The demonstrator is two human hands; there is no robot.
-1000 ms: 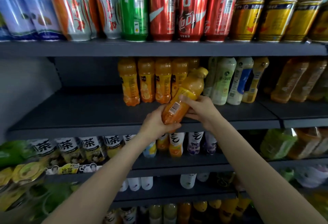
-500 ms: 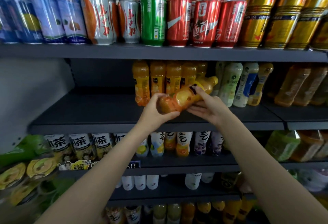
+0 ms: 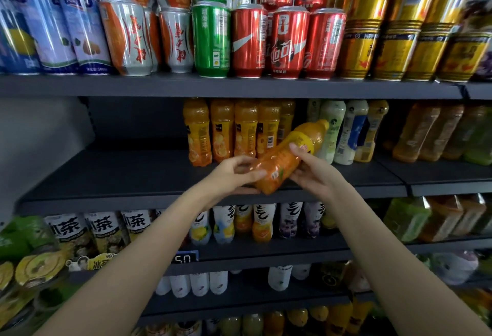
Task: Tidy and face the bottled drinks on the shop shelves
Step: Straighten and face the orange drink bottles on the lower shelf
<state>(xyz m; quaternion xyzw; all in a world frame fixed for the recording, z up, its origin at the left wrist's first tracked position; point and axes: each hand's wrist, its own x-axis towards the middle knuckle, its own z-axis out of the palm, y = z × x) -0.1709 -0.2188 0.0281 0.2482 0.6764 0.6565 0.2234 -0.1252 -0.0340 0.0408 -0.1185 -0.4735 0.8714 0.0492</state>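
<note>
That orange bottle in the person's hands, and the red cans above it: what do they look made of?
The orange bottle looks like clear glossy plastic: the juice colour shows through, with a printed wrap label. The red cans look like thin metal, probably aluminium, given their mirror-like sheen and bare silvery rims.

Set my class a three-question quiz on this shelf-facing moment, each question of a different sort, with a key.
1. True or false: the orange juice bottle in both hands stands upright on the middle shelf.
2. Which hand grips the bottle's base end? A) left hand B) right hand
3. Fill in: the green can stands directly left of the ___ cans.

Key: 1 false, it is tilted; 2 A; 3 red.
</note>
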